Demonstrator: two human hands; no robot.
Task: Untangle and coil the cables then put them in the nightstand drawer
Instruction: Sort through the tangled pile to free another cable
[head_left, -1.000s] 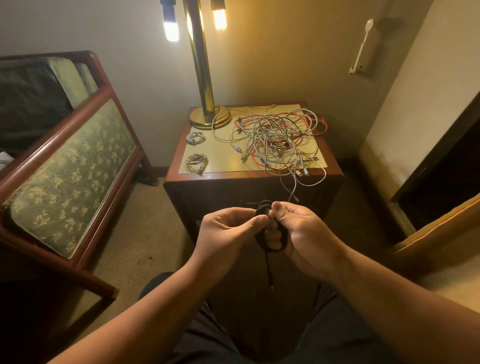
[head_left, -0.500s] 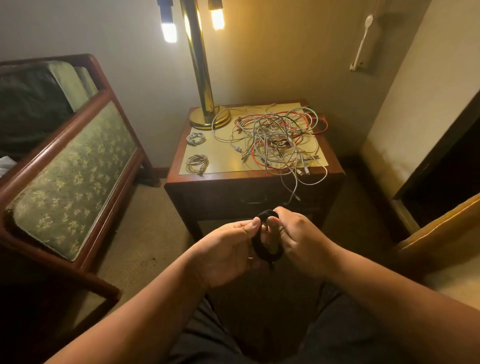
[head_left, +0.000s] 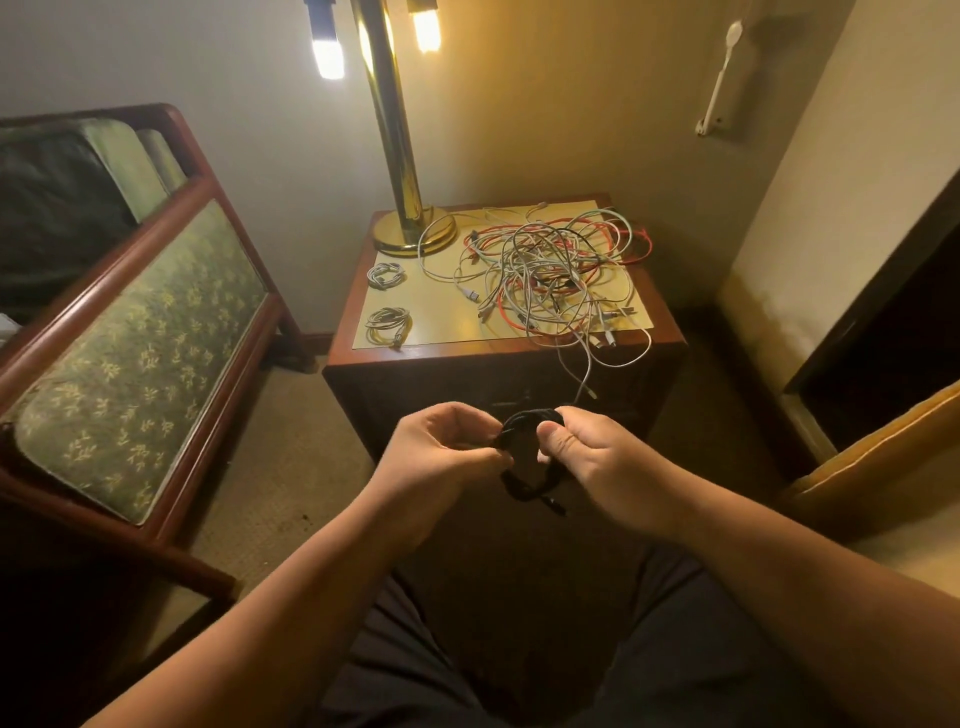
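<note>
One black coil (head_left: 525, 488); left hand (head_left: 441, 449), right hand (head_left: 589, 457) pinching it

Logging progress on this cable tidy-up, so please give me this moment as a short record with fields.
left hand: pinches the black cable on its left side
right hand: grips its right side
black cable: wound into a small loop, plug end hanging below
finished: far pale coil, near pale coil, on the nightstand, left part
tangle: white, grey and red cables, one strand over the front edge
lamp: far left corner

Tangled cables (head_left: 550, 275) lie on the nightstand (head_left: 358, 332), right of lamp base (head_left: 413, 236).
</note>
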